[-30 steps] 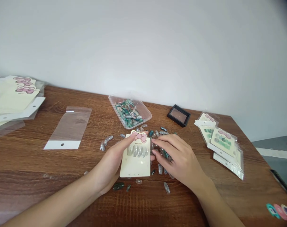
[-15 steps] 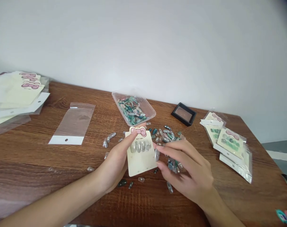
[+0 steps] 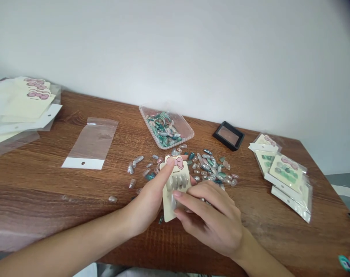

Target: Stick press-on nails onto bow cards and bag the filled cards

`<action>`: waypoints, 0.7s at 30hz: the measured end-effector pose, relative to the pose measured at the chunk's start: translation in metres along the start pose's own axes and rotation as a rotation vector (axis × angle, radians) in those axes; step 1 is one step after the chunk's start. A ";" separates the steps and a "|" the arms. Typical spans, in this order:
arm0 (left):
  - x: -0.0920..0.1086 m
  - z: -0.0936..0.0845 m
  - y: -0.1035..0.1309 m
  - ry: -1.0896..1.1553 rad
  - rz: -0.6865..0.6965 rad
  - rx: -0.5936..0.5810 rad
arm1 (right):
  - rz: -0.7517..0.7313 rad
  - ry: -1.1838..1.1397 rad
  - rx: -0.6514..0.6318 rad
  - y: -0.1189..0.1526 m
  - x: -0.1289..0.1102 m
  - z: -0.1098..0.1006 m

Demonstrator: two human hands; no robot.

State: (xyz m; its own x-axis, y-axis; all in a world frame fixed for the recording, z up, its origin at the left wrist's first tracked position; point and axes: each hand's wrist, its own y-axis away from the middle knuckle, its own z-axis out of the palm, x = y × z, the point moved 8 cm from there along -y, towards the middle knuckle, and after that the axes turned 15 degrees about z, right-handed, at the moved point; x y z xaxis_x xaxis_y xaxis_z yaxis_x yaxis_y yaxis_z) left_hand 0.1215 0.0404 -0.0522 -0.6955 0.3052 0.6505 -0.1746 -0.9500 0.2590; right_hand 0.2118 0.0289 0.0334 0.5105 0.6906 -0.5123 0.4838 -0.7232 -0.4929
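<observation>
The left hand [image 3: 147,200] holds a cream-coloured flat card [image 3: 168,213] with a pink bow-shaped top, in the middle near part of the scene, above a brown wood-grain table [image 3: 255,207]. Its thumb lies on the left side of the card, close to the bow, and its other fingers are mostly hidden behind. On the upper half of the card there is a row of shiny, silvery-clear artificial nails [image 3: 179,181]. The right hand [image 3: 215,215] pinches one pale, glossy oval nail [image 3: 173,202] between thumb and forefinger, over the card below this row; I cannot tell if this nail already touches the card. Around and beyond the hands, many loose green, grey and clear nails [image 3: 211,169] lie scattered. Farther away stands a transparent plastic box [image 3: 189,132] with more such nails inside, and to its right is a black rectangular frame [image 3: 228,135]. At left there is a flat clear plastic bag [image 3: 92,140] with a white strip, and at far left a pile of cream bow-topped cards [image 3: 21,109]. At right, clear-bagged cards with green nails [image 3: 287,173] overlap one another.
</observation>
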 end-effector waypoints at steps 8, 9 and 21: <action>-0.001 0.003 -0.001 -0.022 -0.022 -0.033 | -0.001 0.012 -0.017 -0.001 0.000 0.002; -0.001 0.004 -0.001 -0.022 -0.017 -0.036 | 0.001 0.011 -0.020 -0.001 0.000 0.002; 0.000 0.010 -0.003 0.035 -0.018 -0.048 | 0.004 0.011 -0.041 0.002 0.002 0.005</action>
State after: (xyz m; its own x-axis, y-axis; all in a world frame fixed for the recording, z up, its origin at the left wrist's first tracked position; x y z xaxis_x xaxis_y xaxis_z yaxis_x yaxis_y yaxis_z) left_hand 0.1286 0.0438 -0.0460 -0.7155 0.3209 0.6205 -0.2206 -0.9466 0.2352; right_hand 0.2103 0.0290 0.0278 0.5199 0.6878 -0.5067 0.5104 -0.7257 -0.4613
